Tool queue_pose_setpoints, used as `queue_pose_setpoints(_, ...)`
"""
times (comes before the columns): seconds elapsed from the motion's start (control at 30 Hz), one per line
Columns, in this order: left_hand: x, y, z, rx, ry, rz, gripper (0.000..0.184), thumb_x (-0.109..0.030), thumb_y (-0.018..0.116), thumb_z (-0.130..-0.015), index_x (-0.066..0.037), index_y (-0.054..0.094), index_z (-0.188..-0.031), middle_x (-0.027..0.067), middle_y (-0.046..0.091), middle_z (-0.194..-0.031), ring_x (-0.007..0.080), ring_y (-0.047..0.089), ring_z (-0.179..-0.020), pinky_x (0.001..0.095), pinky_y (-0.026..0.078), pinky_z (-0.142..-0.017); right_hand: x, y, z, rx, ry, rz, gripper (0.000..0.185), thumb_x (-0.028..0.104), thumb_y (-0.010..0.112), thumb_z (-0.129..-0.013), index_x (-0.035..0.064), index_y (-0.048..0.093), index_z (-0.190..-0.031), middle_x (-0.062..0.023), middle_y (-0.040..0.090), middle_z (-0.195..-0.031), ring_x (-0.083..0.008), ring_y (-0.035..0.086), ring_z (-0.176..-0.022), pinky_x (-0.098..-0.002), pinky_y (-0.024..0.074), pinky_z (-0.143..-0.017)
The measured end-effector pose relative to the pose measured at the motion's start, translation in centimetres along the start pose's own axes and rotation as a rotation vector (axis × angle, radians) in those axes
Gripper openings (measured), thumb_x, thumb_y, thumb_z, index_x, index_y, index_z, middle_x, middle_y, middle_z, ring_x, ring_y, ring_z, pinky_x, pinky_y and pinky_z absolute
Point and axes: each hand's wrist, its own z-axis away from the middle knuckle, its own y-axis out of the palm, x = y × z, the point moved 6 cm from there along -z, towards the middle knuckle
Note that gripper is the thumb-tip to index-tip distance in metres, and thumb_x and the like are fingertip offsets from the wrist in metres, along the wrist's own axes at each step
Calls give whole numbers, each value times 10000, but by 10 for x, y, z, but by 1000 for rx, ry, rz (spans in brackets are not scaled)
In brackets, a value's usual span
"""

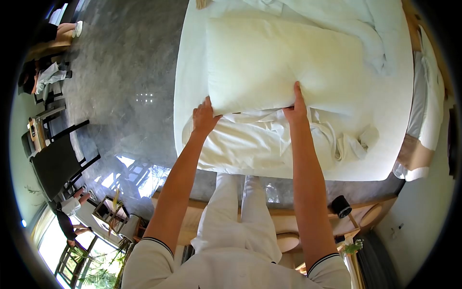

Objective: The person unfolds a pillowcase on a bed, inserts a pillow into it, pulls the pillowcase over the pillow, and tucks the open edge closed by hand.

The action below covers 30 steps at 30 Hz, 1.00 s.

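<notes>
A plump white pillow (269, 62) lies across the bed with its long near edge facing me. At that edge, right of its middle, my right hand (296, 107) grips the pillow, thumb pressed on top and fingers hidden beneath. My left hand (206, 116) is at the pillow's near left corner, its fingers bent against the corner and the cloth; whether they close on it is unclear. Between my arms and the pillow a crumpled white pillowcase-like cloth (250, 144) is spread on the white bed sheet (192, 62).
A white duvet (337, 19) is bunched at the far right. More pillows (426, 106) stand at the right edge. A dark chair (57, 166) and other people (70, 226) are at the left. A black lamp (340, 206) is near the bed's near right corner.
</notes>
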Motion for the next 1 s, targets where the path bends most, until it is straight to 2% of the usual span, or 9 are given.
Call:
queue_pose_setpoints(0.17, 14, 12, -45, 245, 1, 167, 401, -249, 760, -996, -106, 638, -1351, 149, 745, -1240, 408, 697, -1228, 554, 539, -1028, 17, -1, 0, -62, 23, -50, 587, 360, 896, -986, 107, 660, -1460, -61, 713, -1442, -264, 654, -1350, -458, 556, -1157)
queue_pose_setpoints(0.3, 31, -41, -89, -326, -120, 195, 329, -209, 673, -1021, -147, 678, -1344, 151, 699, -1315, 427, 689, -1201, 558, 547, -1018, 42, 17, 11, 48, -42, -9, 482, 327, 828, -1045, 90, 669, -1433, -67, 718, -1427, -255, 658, -1340, -436, 553, -1142)
queue_pose_setpoints(0.4, 60, -73, -113, -412, -293, 343, 377, -205, 689, -1016, -112, 674, -1381, 187, 672, -1330, 416, 686, -1187, 535, 554, -1019, 52, 18, 13, 132, -67, -8, 426, 345, 800, -1063, 96, 698, -1393, -68, 740, -1402, -261, 668, -1327, -480, 557, -1128)
queue_pose_setpoints(0.5, -20, -154, -68, -989, 3, -229, 496, -245, 757, -1001, -69, 641, -1450, 220, 642, -1351, 403, 685, -1168, 503, 562, -1013, 51, 11, 20, 214, -100, 10, 506, 390, 768, -1080, 112, 653, -1487, -75, 692, -1502, -293, 618, -1409, -527, 506, -1198)
queue_pose_setpoints(0.57, -46, -148, -64, -341, 194, 542, 765, -367, 866, -947, -21, 543, -1548, 248, 554, -1475, 400, 636, -1255, 488, 535, -1089, 66, -11, 25, 218, -152, -127, 568, 427, 758, -1080, 122, 619, -1538, -78, 660, -1550, -309, 589, -1444, -545, 473, -1231)
queue_pose_setpoints(0.7, -41, -31, -47, 215, -249, 613, 1246, -539, 1009, -786, 36, 346, -1671, 240, 492, -1594, 348, 623, -1342, 418, 536, -1139, 102, -30, 30, 153, -281, -330, 707, 523, 725, -1082, 129, 538, -1639, -94, 586, -1646, -346, 528, -1512, -564, 386, -1310)
queue_pose_setpoints(0.83, -101, -49, -24, 28, -218, 504, 1284, -500, 1030, -768, 52, 321, -1686, 244, 553, -1560, 334, 674, -1305, 397, 583, -1083, 106, -64, -5, -60, -170, -118, 505, 332, 716, -1124, 134, 588, -1570, -68, 693, -1517, -299, 624, -1415, -502, 492, -1241)
queue_pose_setpoints(0.9, -108, -51, -27, 56, -463, 943, 1217, -467, 1033, -769, 63, 373, -1644, 254, 583, -1543, 331, 669, -1333, 426, 587, -1093, 115, -66, 12, -19, -248, -98, 454, 244, 697, -1131, 115, 579, -1550, -63, 698, -1492, -277, 648, -1379, -480, 536, -1191)
queue_pose_setpoints(1.0, -125, -51, -30, 214, -363, 1107, 1063, -406, 1024, -796, 70, 454, -1557, 259, 620, -1500, 325, 680, -1312, 434, 583, -1096, 133, -50, 63, 25, -398, -57, 397, 121, 673, -1134, 97, 576, -1518, -65, 708, -1457, -249, 678, -1335, -457, 588, -1133)
